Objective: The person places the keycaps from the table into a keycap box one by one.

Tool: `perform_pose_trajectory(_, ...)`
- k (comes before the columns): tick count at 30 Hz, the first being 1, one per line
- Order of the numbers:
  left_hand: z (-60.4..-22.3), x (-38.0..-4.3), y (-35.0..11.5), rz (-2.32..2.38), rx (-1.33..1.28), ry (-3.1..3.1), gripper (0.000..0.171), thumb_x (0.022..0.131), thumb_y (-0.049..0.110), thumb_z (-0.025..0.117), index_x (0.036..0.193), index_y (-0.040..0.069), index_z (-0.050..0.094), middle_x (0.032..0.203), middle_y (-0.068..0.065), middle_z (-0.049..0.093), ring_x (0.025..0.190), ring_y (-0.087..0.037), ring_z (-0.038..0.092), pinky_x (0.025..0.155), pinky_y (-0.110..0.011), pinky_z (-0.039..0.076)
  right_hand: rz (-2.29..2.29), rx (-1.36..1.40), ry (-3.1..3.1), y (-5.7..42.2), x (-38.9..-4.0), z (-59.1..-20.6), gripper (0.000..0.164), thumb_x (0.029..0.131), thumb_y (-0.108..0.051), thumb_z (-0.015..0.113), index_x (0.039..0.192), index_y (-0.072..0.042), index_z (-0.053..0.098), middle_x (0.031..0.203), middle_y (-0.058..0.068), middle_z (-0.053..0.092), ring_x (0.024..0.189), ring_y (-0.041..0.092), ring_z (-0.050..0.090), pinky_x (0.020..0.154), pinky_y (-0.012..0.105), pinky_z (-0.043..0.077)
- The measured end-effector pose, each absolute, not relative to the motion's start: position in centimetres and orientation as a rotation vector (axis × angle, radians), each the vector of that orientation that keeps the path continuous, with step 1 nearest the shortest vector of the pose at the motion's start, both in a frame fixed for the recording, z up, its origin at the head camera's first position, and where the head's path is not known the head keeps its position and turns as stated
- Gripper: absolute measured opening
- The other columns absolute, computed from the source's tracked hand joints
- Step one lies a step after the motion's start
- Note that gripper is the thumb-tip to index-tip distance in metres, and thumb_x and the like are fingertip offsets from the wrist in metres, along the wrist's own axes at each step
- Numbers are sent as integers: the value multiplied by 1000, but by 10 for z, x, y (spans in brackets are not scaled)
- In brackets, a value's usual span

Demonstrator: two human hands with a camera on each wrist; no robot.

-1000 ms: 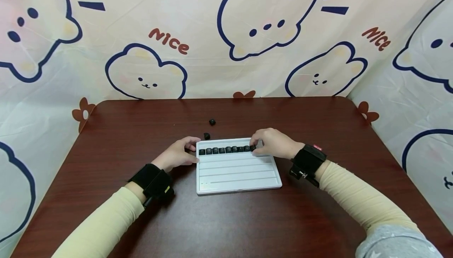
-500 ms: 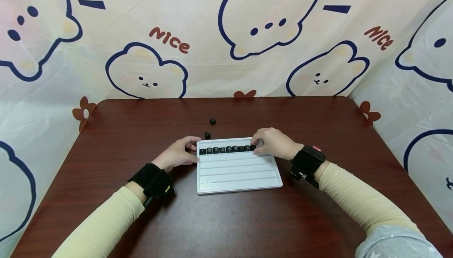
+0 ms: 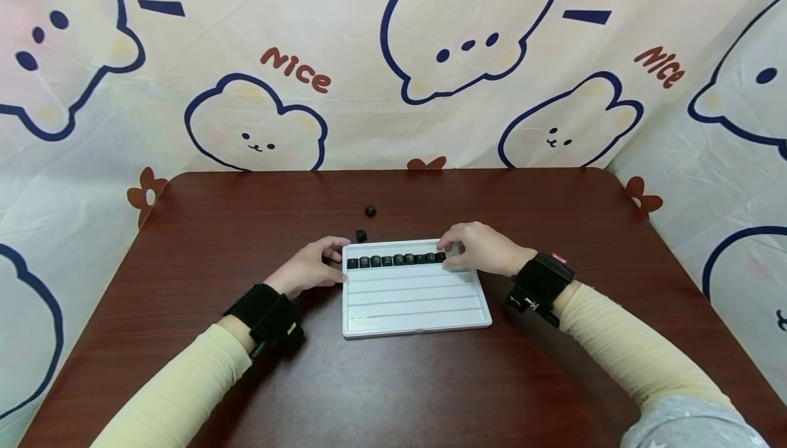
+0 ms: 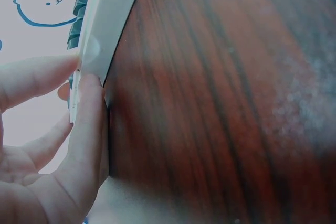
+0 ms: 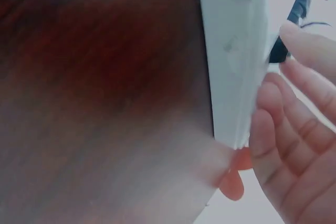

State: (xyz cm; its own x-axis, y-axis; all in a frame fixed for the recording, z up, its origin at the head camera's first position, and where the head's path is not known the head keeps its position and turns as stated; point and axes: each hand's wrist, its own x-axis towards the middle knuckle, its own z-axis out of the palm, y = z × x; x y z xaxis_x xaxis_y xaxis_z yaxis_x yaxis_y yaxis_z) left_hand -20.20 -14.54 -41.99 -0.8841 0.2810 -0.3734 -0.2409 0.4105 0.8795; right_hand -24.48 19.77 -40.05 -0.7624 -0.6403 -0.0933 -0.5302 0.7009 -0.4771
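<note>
A white ridged tray (image 3: 412,304) lies on the table, with a row of black keycaps (image 3: 398,259) along its far groove. My left hand (image 3: 309,267) holds the tray's left edge; in the left wrist view its thumb (image 4: 44,74) and a finger (image 4: 89,114) meet the rim. At the right end of the row, my right hand (image 3: 482,246) pinches the last keycap (image 5: 278,51) between thumb and index finger. In the right wrist view the other fingers (image 5: 268,135) of that hand curl beside the tray's edge.
Two loose black keycaps lie beyond the tray: a nearer keycap (image 3: 361,235) close to its far left corner and a farther keycap (image 3: 370,211). A brown wooden table (image 3: 246,202) bears everything. Patterned cloth (image 3: 369,127) hangs behind and beside it.
My right wrist has shifted slightly to the right, with the fingers still at the end keycap. The left hand and the tray keep their places.
</note>
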Motion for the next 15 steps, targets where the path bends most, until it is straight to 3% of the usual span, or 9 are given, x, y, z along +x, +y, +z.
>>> perform_pose_trajectory(7,-420,-202,-146,1482,42,2203,66,88,-7,74,148,1,48,119,-18,50,107,-27,53,79,-32,56,-638,-1024,2616,203,-253,-393,22,93,-12,76,115,-10,76,108,1,71,88,14,62,78,31,55)
perform_pose_trajectory(15,-421,-203,-146,1478,39,2201,67,88,-7,74,148,1,47,120,-18,50,108,-28,52,79,-32,56,-684,-1037,2535,198,-270,-382,24,98,-8,69,121,-9,75,117,3,72,101,17,64,90,40,55)
